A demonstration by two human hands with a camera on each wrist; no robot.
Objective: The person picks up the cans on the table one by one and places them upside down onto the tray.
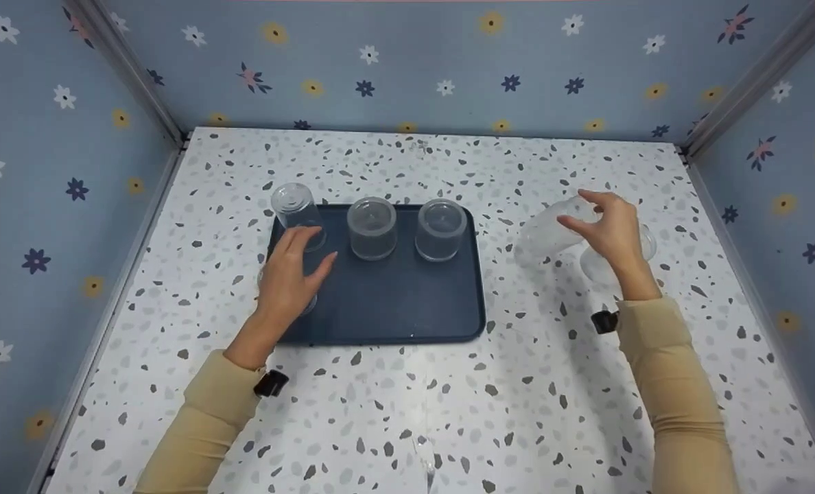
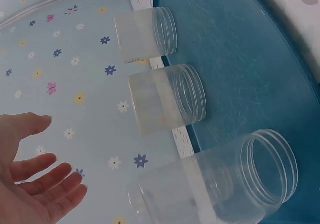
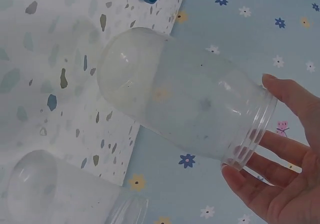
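Observation:
My right hand (image 1: 613, 230) pinches the threaded mouth of a clear plastic jar (image 3: 185, 93) between thumb and fingers, holding it tilted over the table to the right of the tray. My left hand (image 1: 287, 281) hovers over the left side of the dark blue tray (image 1: 394, 302), its fingers spread and holding nothing. Upside down along the tray's back edge stand a tall clear jar (image 1: 296, 209) and two shorter clear jars, one in the middle (image 1: 372, 230) and one farther right (image 1: 441, 231). Beneath the left hand another clear rim (image 1: 309, 306) shows, mostly hidden.
Another clear jar (image 1: 596, 267) stands on the speckled table (image 1: 517, 412), partly behind my right hand and wrist. Blue flowered panels (image 1: 421, 62) rise at the back and both sides of the table.

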